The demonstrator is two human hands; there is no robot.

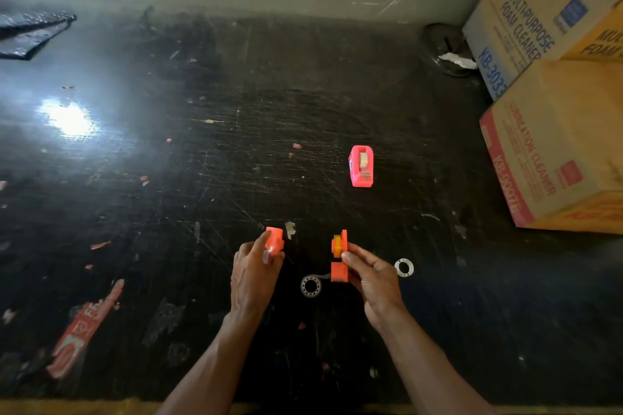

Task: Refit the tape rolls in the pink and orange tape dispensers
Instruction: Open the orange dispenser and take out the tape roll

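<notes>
The orange tape dispenser is apart in two halves. My left hand (254,274) grips one orange half (274,240). My right hand (371,274) pinches the other orange half (338,258), held upright, with a yellow hub on its side. A clear tape roll (310,286) lies on the table just below it, with a strip of tape running up to the held half. A second clear roll (404,267) lies right of my right hand. The pink dispenser (361,166) stands farther back with a roll inside it.
The dark scratched table (202,178) has paper scraps and a red label (84,330) stuck at the left. Stacked cardboard boxes (553,145) fill the right side. A dark round object (445,47) sits by the back wall. A black sheet (30,32) lies far left.
</notes>
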